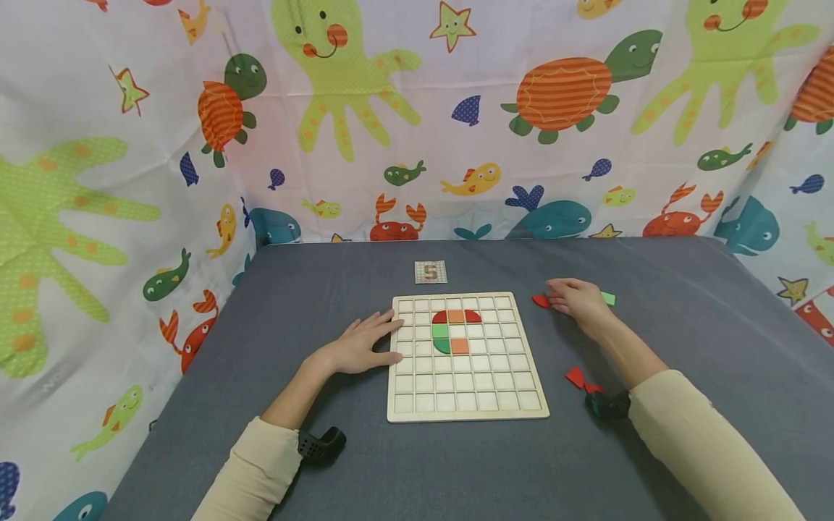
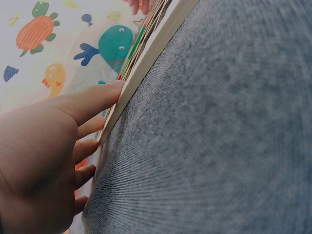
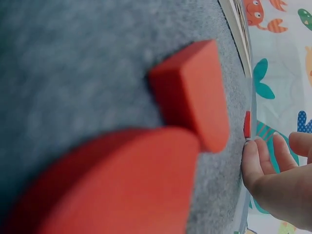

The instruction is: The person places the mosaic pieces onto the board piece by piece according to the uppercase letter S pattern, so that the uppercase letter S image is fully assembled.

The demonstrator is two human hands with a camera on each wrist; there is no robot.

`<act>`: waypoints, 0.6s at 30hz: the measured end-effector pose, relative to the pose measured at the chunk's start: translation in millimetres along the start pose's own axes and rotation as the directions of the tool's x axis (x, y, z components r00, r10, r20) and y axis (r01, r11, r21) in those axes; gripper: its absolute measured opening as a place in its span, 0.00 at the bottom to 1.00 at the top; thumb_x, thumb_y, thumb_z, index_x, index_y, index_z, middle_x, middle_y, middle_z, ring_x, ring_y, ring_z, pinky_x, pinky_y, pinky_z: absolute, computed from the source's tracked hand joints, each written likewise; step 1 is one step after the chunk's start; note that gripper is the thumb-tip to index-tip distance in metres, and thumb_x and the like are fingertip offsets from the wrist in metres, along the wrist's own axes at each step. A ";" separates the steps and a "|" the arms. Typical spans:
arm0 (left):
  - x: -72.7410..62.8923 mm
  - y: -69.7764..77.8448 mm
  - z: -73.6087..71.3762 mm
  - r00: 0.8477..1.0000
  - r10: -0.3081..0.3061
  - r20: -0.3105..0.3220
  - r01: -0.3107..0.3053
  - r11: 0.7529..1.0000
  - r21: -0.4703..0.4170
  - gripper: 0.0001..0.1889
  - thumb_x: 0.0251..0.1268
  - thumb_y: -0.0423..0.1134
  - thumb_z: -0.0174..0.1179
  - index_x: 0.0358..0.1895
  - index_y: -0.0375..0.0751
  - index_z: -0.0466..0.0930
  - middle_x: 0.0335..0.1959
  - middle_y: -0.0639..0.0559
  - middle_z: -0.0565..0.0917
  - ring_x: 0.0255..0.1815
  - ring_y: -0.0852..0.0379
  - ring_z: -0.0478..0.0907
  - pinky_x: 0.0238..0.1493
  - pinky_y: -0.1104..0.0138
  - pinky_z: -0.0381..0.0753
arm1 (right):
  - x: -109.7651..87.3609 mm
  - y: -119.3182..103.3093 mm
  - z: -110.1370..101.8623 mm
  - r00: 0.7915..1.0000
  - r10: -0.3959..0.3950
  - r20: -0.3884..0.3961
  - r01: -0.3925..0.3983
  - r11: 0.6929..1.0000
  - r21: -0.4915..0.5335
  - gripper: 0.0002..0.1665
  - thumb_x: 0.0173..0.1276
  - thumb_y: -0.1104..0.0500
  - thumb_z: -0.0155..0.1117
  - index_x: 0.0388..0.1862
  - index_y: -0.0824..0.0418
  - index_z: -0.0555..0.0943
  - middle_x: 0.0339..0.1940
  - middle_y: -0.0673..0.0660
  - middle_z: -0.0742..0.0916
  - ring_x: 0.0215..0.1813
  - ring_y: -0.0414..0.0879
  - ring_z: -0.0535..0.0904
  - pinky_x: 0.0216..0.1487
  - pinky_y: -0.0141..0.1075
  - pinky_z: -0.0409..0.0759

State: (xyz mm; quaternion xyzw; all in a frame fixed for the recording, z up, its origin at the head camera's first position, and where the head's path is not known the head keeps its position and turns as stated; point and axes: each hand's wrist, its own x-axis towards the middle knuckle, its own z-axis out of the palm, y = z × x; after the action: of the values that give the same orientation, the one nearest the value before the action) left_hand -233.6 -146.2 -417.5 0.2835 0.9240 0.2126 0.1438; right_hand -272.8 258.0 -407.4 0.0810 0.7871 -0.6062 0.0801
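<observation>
A pale wooden grid board (image 1: 469, 394) lies in the middle of the grey table. In its cells sit red rounded pieces (image 1: 472, 317), orange squares (image 1: 459, 346), a light green square (image 1: 440, 331) and a dark green rounded piece (image 1: 442, 346). My left hand (image 1: 361, 346) rests on the board's left edge, thumb and fingers spread; the left wrist view shows the thumb against the wooden rim (image 2: 146, 61). To the right of the board, my right hand (image 1: 580, 302) is low over the table, its fingertips right at a red piece (image 1: 541, 301), thumb apart from the fingers.
A small card with a gridded figure (image 1: 431, 272) lies behind the board. A light green piece (image 1: 609, 298) shows beyond my right hand. Two red pieces (image 1: 575, 376) lie below my right forearm, large in the right wrist view. A sea-animal curtain (image 1: 456, 202) hangs along the table's back edge.
</observation>
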 end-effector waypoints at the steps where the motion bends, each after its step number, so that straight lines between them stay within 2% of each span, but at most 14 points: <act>1: 0.0 -0.3 0.0 1.000 0.001 0.000 -0.001 1.000 0.000 0.38 0.67 0.56 0.55 0.75 0.44 0.55 0.76 0.45 0.49 0.75 0.44 0.41 0.69 0.44 0.38 | 1.6 0.4 0.5 1.000 0.003 -0.005 -0.003 1.000 -0.004 0.31 0.78 0.51 0.44 0.70 0.72 0.61 0.67 0.69 0.68 0.52 0.45 0.73 0.52 0.29 0.75; 4: -0.3 -0.7 -0.4 1.000 0.004 0.001 -0.004 1.000 -0.005 0.38 0.67 0.56 0.55 0.75 0.44 0.55 0.76 0.45 0.49 0.75 0.43 0.41 0.69 0.43 0.38 | 5.5 2.0 0.9 1.000 -0.001 -0.004 0.001 1.000 -0.020 0.32 0.78 0.50 0.45 0.70 0.71 0.62 0.67 0.69 0.69 0.56 0.48 0.72 0.53 0.29 0.74; 9: -0.6 -0.6 -0.7 1.000 0.008 -0.001 -0.008 1.000 -0.005 0.38 0.67 0.55 0.56 0.75 0.43 0.55 0.76 0.44 0.49 0.75 0.43 0.41 0.69 0.43 0.38 | 6.7 3.2 0.6 0.999 -0.051 0.018 0.052 0.995 -0.084 0.27 0.77 0.58 0.49 0.69 0.71 0.64 0.66 0.69 0.69 0.63 0.56 0.69 0.60 0.39 0.71; 13: -0.2 -0.8 0.0 1.000 0.004 0.003 -0.004 1.000 -0.003 0.38 0.67 0.55 0.55 0.75 0.44 0.55 0.76 0.45 0.49 0.75 0.43 0.41 0.69 0.44 0.37 | 5.5 3.5 0.0 0.993 -0.107 0.042 0.113 0.977 -0.180 0.27 0.72 0.67 0.53 0.68 0.70 0.66 0.64 0.70 0.71 0.64 0.60 0.67 0.61 0.48 0.68; 18: 0.4 -1.4 0.1 1.000 0.003 0.000 -0.003 1.000 -0.006 0.38 0.67 0.56 0.56 0.75 0.44 0.55 0.76 0.45 0.49 0.75 0.44 0.41 0.69 0.43 0.37 | 7.0 3.3 -0.5 0.980 -0.176 0.092 0.193 0.948 -0.253 0.28 0.66 0.73 0.56 0.66 0.71 0.68 0.62 0.72 0.72 0.65 0.64 0.65 0.61 0.53 0.66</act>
State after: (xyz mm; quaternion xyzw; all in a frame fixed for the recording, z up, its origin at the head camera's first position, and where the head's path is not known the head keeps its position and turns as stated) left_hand -234.5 -147.0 -418.3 0.2847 0.9229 0.2154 0.1442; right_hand -278.9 259.5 -411.9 -0.0249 0.8609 -0.5046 0.0599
